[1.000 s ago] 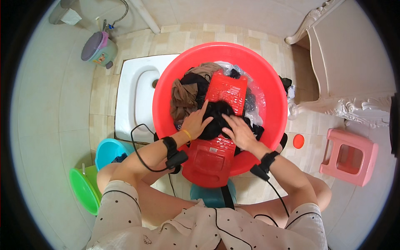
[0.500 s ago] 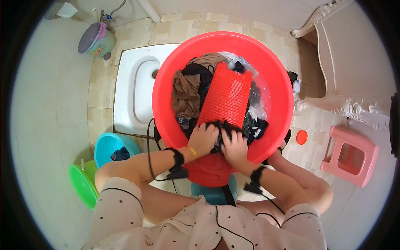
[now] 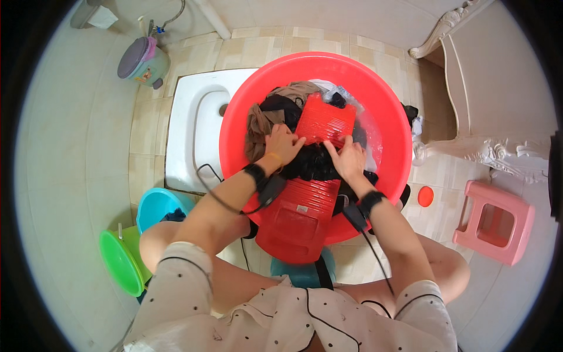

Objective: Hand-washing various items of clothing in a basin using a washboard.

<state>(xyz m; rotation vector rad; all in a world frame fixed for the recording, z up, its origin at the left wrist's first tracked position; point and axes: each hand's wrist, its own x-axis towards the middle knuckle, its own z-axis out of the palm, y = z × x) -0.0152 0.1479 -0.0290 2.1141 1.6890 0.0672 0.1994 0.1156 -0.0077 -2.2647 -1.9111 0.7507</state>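
Observation:
A wet black garment (image 3: 311, 164) lies bunched across a red ribbed washboard (image 3: 325, 120), which leans inside a large red basin (image 3: 384, 100). My left hand (image 3: 282, 145) grips the garment's left side, fingers bent around its upper edge. My right hand (image 3: 350, 159) holds the right side, thumb toward the middle of the board. Both hands are closed, though the fabric hides parts of the fingers. Brown cloth (image 3: 258, 126) and other dark and pale clothes sit in soapy water around the board.
Left of the basin is a white squat toilet (image 3: 193, 164), with a lidded bin (image 3: 143, 64) beyond. Blue (image 3: 149, 205) and green (image 3: 120, 264) tubs stand near my left knee. A pink stool (image 3: 495, 223) and a red disc (image 3: 426, 196) are at right. Cables hang from both wrists.
Both hands have moved up the washboard, away from me, carrying the black garment from its lower part to its middle. The lower ribs are now uncovered.

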